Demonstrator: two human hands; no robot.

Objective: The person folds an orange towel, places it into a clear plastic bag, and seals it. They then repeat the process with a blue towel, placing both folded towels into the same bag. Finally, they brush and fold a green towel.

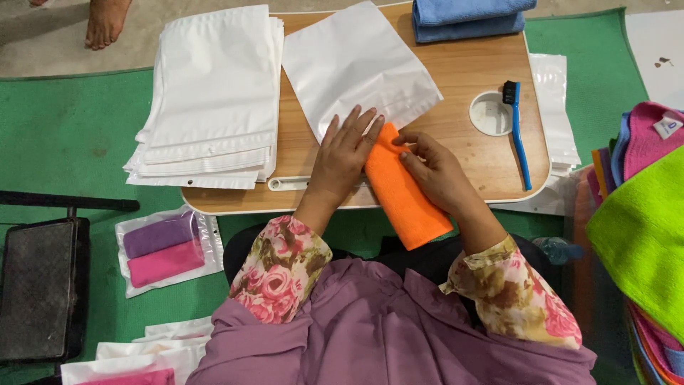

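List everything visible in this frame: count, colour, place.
orange cloth: one, folded, on the table's near edge under both hands
white pouch: one, loose, mid-table
pouch stack: one pile, white, table's left end
blue towels: folded pile, far right corner
brush: one, blue, by the round cup recess
wooden table: one, on green mat
packed pouch: one, purple and pink cloths inside, mat at left
cloth pile: mixed colours, right
bare foot: another person's, top left
left hand: flat on cloth
right hand: pinching the cloth's edge
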